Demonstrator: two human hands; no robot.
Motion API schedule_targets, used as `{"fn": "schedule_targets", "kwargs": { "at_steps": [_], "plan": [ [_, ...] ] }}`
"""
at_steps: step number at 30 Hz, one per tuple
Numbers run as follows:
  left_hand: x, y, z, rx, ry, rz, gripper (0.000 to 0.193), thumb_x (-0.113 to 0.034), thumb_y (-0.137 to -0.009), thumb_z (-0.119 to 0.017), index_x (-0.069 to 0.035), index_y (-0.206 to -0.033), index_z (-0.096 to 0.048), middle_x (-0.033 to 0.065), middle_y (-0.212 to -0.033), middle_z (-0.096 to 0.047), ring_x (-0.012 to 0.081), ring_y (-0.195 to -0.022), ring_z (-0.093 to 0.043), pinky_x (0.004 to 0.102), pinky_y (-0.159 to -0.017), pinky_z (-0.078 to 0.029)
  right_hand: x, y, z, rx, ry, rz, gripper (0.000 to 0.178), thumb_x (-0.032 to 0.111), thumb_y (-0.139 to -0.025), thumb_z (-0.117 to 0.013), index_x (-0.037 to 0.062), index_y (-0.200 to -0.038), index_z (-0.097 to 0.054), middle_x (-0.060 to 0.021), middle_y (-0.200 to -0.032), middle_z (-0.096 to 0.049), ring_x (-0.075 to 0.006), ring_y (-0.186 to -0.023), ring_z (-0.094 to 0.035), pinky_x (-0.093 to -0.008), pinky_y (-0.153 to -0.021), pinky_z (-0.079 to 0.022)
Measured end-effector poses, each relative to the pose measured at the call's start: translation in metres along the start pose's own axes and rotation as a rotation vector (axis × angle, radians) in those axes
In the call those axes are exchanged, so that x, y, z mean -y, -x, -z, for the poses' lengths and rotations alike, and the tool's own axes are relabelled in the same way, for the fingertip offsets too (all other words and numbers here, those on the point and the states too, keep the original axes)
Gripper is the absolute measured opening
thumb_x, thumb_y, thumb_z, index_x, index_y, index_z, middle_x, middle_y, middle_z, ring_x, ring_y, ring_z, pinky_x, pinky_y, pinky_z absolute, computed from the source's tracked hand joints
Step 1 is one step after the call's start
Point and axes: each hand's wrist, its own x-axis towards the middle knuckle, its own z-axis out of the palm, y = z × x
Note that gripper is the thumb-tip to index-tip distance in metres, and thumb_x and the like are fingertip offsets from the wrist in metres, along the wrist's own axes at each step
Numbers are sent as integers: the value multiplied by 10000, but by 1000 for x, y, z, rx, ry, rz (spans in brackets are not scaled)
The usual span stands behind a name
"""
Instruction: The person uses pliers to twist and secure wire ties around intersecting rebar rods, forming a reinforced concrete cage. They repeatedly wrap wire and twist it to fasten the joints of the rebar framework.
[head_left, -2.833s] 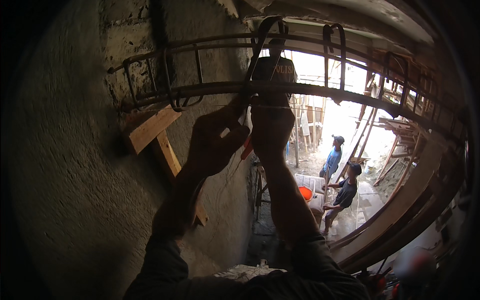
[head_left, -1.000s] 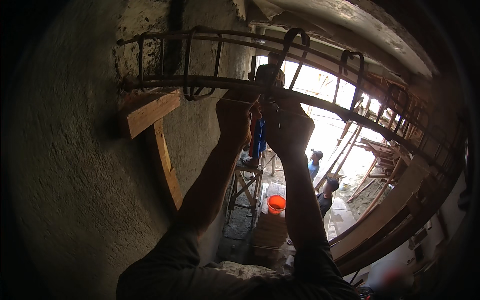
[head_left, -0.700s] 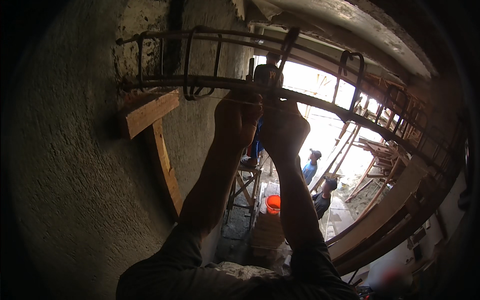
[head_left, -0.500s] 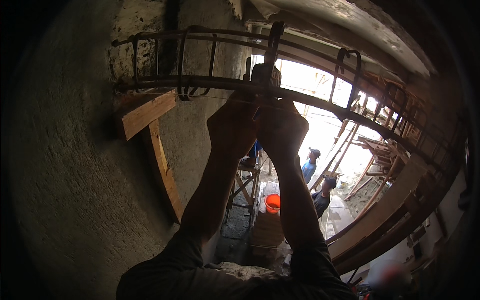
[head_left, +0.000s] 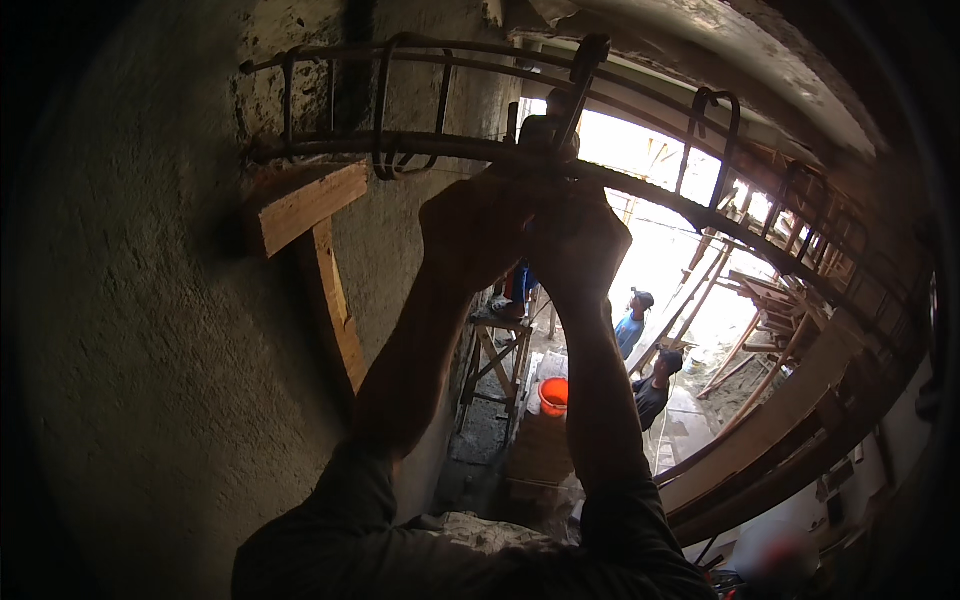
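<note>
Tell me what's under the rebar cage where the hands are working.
Below the rebar cage: both hands, a wooden trestle, an orange bucket, two people. Forearms hide the rest.

Rust-brown steel bars run past a grey, mottled plaster wall and a pale tan wooden bracket. Below, an orange bucket stands out beside one person in a blue shirt, another in a dark top.

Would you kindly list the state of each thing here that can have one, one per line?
Left hand: raised, closed at the rebar.
Right hand: raised, pressed beside the left hand.
Rebar cage: horizontal, its end resting on the wooden bracket.
Stirrup: tilted, above the hands.
Wooden bracket: fixed against the wall.
Orange bucket: upright, below.
</note>
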Motion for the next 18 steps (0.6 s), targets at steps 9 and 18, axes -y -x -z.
{"fn": "schedule_targets", "kwargs": {
  "at_steps": [9,18],
  "plan": [
    [-21,-37,-20,77,1080,336,404,-392,-1041,-556,-30,-952,-711,80,-896,-724,169,-692,-680,285,-585,-550,7,-6,7,65,28,-108,108,133,-814,-737,112,-913,-775,-80,-879,-744,-235,-745,-731,-341,-665,-590],
    [-35,-37,-23,37,1029,369,335,-323,-1026,-561,-28,-917,-675,204,-993,-725,230,-730,-691,363,-614,-591,16,-8,15,67,-69,-211,107,137,-823,-758,168,-912,-808,-49,-892,-768,-198,-869,-759,-327,-774,-604]
  ]
}}
